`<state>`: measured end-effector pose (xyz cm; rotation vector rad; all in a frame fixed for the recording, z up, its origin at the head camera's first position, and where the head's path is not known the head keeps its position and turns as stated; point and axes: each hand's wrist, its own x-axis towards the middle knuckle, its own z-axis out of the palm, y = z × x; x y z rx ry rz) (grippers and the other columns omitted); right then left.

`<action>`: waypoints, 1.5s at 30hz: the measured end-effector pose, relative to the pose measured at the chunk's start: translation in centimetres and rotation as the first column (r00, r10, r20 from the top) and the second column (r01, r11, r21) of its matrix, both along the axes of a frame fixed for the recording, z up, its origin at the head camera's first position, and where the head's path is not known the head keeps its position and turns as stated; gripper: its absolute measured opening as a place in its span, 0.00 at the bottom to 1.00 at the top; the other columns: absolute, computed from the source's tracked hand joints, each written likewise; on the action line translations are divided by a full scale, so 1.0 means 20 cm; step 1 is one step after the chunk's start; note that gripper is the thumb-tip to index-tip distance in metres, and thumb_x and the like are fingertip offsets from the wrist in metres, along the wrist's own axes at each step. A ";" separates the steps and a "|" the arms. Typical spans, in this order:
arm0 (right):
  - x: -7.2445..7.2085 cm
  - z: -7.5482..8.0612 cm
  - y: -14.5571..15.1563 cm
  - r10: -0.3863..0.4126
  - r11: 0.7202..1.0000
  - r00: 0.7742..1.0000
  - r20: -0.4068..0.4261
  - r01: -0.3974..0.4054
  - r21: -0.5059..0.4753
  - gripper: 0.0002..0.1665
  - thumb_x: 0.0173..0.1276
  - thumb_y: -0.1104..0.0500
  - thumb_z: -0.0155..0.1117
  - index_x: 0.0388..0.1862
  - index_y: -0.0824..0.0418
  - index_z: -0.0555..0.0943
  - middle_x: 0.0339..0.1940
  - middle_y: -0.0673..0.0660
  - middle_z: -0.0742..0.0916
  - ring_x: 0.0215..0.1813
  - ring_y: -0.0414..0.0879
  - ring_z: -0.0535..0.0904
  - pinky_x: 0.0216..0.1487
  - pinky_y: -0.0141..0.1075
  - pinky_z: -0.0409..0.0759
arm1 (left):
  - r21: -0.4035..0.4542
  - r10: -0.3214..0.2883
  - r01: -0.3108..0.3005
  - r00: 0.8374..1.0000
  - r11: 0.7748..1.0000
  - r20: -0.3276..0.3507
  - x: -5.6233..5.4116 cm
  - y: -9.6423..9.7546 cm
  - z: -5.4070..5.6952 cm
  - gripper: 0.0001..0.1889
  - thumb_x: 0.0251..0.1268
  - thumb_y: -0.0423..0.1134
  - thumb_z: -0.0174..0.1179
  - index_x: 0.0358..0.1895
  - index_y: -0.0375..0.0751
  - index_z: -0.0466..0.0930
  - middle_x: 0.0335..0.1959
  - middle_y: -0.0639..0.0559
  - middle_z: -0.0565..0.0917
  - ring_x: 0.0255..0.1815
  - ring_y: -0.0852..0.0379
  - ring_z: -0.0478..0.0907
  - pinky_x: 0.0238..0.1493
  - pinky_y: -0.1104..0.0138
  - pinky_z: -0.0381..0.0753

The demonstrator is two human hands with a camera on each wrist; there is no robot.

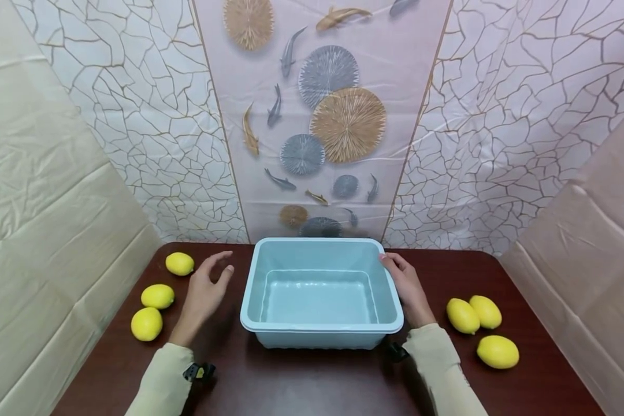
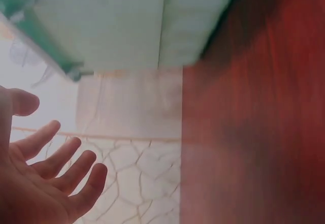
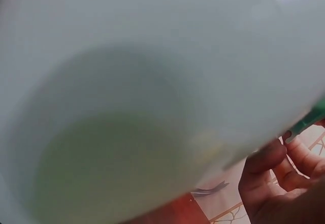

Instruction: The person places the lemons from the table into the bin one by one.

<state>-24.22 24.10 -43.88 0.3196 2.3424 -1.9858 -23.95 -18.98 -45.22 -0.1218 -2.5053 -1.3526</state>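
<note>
A light blue plastic basin (image 1: 317, 294) stands on the table with nothing inside it. My right hand (image 1: 407, 286) grips its right rim, the thumb over the edge and the fingers along the outer side. In the right wrist view the basin wall (image 3: 152, 56) fills most of the picture, and the right hand (image 3: 284, 178) pinches a strip of rim at the lower right. My left hand (image 1: 205, 292) is held off to the left of the basin with fingers loosely bent, holding nothing. The left wrist view shows that hand (image 2: 51, 178) with spread fingers, apart from the basin's side (image 2: 117, 26).
Three yellow lemons (image 1: 158, 296) lie along the left side of the dark red-brown table (image 1: 312, 381). Three more lemons (image 1: 463, 316) lie on the right, beyond the right forearm. A patterned cloth wall (image 1: 317, 173) rises behind the table, with beige cloth (image 1: 47, 231) at both sides.
</note>
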 end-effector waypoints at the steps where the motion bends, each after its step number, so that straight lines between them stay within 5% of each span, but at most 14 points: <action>1: 0.00 0.00 0.00 0.002 1.000 1.000 0.002 -0.002 -0.002 0.33 0.84 0.41 0.54 0.75 0.60 0.72 0.69 0.66 0.79 0.55 0.50 0.81 0.45 0.34 0.81 | -0.028 0.005 -0.005 1.000 1.000 0.004 -0.01 -0.02 0.01 0.21 0.81 0.40 0.58 0.72 0.42 0.76 0.71 0.40 0.76 0.73 0.40 0.71 0.73 0.41 0.68; 8: 0.00 -0.01 0.00 -0.003 1.000 1.000 -0.017 0.003 0.008 0.36 0.81 0.35 0.55 0.75 0.57 0.72 0.69 0.63 0.79 0.57 0.49 0.80 0.47 0.35 0.81 | -0.239 0.022 -0.017 1.000 0.971 0.017 -0.10 -0.16 0.05 0.27 0.79 0.43 0.60 0.75 0.37 0.71 0.76 0.31 0.69 0.75 0.31 0.65 0.72 0.34 0.65; 16: 0.01 -0.02 0.00 -0.003 1.000 1.000 -0.023 0.004 0.017 0.36 0.80 0.34 0.56 0.73 0.56 0.73 0.67 0.63 0.80 0.56 0.50 0.81 0.47 0.36 0.82 | -0.441 0.084 -0.114 0.993 0.890 -0.089 -0.19 -0.33 0.02 0.27 0.72 0.42 0.65 0.70 0.34 0.75 0.69 0.25 0.71 0.66 0.24 0.69 0.62 0.30 0.68; 21: 0.01 -0.03 0.01 0.010 1.000 0.999 -0.031 -0.010 0.022 0.38 0.80 0.33 0.55 0.75 0.57 0.72 0.68 0.64 0.80 0.56 0.51 0.81 0.47 0.36 0.82 | -0.510 0.072 -0.103 0.994 0.854 -0.081 -0.24 -0.42 0.01 0.30 0.69 0.42 0.68 0.71 0.35 0.74 0.72 0.25 0.69 0.68 0.22 0.67 0.61 0.29 0.68; 25: 0.01 -0.02 0.01 0.007 1.000 1.000 -0.031 -0.007 0.020 0.38 0.80 0.33 0.55 0.74 0.57 0.72 0.67 0.64 0.80 0.55 0.51 0.82 0.47 0.36 0.83 | -0.542 0.055 -0.048 0.998 0.839 -0.003 -0.26 -0.47 0.00 0.35 0.66 0.40 0.71 0.74 0.35 0.70 0.75 0.25 0.65 0.70 0.21 0.64 0.60 0.27 0.67; 30: 0.00 -0.03 0.01 0.003 1.000 1.000 -0.024 -0.002 0.025 0.36 0.80 0.34 0.56 0.73 0.57 0.73 0.66 0.64 0.81 0.52 0.49 0.82 0.45 0.36 0.84 | -0.567 0.057 0.035 0.988 0.823 0.143 -0.29 -0.49 -0.01 0.41 0.65 0.36 0.72 0.79 0.36 0.63 0.80 0.25 0.57 0.74 0.19 0.58 0.60 0.25 0.64; 36: 0.00 -0.03 0.01 0.000 0.999 1.000 -0.012 0.000 0.034 0.36 0.81 0.34 0.55 0.74 0.57 0.73 0.65 0.64 0.81 0.51 0.48 0.83 0.45 0.36 0.84 | -0.549 0.051 0.134 0.950 0.825 0.309 -0.30 -0.52 -0.02 0.41 0.69 0.32 0.66 0.82 0.38 0.58 0.81 0.21 0.49 0.77 0.16 0.51 0.64 0.21 0.58; 45: 0.00 -0.01 0.00 -0.002 0.999 1.000 -0.011 0.002 0.040 0.36 0.81 0.35 0.55 0.73 0.58 0.73 0.66 0.64 0.81 0.53 0.49 0.82 0.45 0.36 0.83 | -0.509 0.070 0.084 0.959 0.857 0.276 -0.33 -0.55 -0.05 0.32 0.73 0.34 0.60 0.77 0.30 0.64 0.78 0.19 0.55 0.69 0.15 0.62 0.62 0.29 0.70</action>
